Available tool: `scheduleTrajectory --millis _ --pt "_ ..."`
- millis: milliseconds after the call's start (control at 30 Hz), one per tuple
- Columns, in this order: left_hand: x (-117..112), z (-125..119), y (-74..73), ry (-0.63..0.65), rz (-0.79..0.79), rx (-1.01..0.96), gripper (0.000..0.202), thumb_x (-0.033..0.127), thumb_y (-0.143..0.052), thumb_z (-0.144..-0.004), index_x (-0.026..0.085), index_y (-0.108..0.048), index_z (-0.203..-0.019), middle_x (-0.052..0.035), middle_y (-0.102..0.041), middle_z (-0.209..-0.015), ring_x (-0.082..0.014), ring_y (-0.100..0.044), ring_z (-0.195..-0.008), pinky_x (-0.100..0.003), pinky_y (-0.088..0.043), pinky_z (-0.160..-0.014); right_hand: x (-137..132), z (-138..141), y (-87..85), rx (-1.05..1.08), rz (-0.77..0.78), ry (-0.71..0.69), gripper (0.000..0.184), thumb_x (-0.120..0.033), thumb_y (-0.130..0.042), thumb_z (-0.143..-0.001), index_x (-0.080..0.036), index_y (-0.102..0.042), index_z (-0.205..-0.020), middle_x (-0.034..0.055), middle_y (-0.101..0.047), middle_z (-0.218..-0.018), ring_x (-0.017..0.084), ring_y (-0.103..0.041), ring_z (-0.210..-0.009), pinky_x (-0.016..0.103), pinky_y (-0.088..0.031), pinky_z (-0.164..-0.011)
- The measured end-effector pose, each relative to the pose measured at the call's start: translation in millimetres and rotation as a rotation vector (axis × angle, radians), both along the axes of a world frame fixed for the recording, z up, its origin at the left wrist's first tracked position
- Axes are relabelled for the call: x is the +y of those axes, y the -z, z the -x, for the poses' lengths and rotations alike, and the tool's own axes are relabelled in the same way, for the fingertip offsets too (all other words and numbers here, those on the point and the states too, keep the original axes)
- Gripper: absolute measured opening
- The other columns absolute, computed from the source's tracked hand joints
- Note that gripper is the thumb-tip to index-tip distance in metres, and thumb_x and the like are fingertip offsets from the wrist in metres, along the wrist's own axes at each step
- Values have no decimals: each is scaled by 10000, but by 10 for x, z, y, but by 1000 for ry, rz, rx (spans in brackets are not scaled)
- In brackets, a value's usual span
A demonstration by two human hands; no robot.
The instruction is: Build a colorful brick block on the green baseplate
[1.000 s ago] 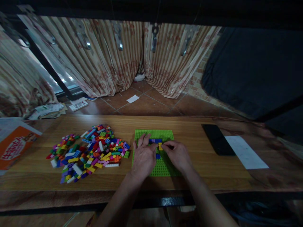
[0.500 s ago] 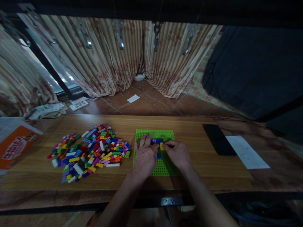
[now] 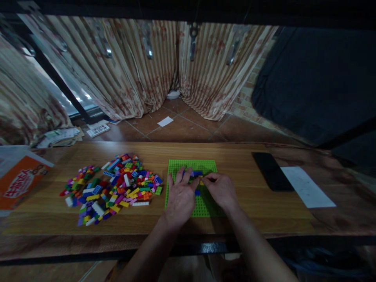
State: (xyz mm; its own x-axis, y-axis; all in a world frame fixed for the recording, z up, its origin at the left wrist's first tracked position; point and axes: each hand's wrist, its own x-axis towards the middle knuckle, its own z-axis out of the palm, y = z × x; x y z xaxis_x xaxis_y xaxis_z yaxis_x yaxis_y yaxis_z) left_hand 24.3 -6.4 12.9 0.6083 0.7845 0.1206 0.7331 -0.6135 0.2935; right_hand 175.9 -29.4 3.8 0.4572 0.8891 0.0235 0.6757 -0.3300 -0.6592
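I'm spreading my left hand [image 3: 181, 197] over the green board [image 3: 207, 209]; my right hand [image 3: 221, 189] is holding fingertips at the yellow brick [image 3: 201, 182] mid-board, whether pinching it I can't tell. Loose bricks [image 3: 117, 188] are lying left on the counter [image 3: 255, 217].

The baseplate [image 3: 204, 206] is green, the half-hidden brick [image 3: 201, 181] probably yellow.

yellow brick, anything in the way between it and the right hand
Nothing visible: the right hand has its fingertips at the yellow brick. The left hand is on the opposite side, and the blue bricks are not between them either.
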Motion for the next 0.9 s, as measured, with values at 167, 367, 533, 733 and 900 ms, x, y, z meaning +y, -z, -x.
scheduleTrajectory --millis 167,367,533,733,900 --pt "-28 -50 -29 16 -13 47 504 73 -410 -846 266 -596 -1273 -113 -449 -1470 -341 -307 -1396 -698 -205 -1081 5 7 -1 8 30 2 185 -318 -595 -804 -253 -752 -733 25 -742 -747 187 -662 -670 293 -446 -613" --pt "-66 -99 -75 -3 41 72 496 60 -375 -851 225 -603 -1260 -126 -484 -1442 -327 -339 -1384 -703 -206 -1082 27 7 10 10 57 5 180 -309 -595 -804 -244 -746 -733 24 -734 -724 184 -652 -655 292 -440 -605" --pt "-76 -117 -49 -8 56 69 507 47 -363 -848 216 -589 -1270 -112 -475 -1455 -312 -339 -1386 -711 -188 -1089 43 6 20 12 60 9 167 -288 -596 -799 -245 -741 -727 29 -743 -754 193 -668 -704 298 -455 -645" --pt "-88 -103 14 -27 39 28 511 62 -402 -832 220 -578 -1285 -102 -456 -1472 -318 -331 -1388 -707 -202 -1084 30 -19 25 27 51 -27 177 -307 -598 -813 -226 -744 -756 36 -747 -778 194 -674 -735 290 -452 -674" --pt "-51 -12 9 -64 -28 -108 527 37 -439 -799 211 -585 -1275 -100 -464 -1460 -312 -338 -1379 -627 -287 -1086 9 -132 -9 23 -4 -32 281 -347 -531 -861 -197 -737 -742 54 -736 -735 196 -654 -680 290 -413 -633"
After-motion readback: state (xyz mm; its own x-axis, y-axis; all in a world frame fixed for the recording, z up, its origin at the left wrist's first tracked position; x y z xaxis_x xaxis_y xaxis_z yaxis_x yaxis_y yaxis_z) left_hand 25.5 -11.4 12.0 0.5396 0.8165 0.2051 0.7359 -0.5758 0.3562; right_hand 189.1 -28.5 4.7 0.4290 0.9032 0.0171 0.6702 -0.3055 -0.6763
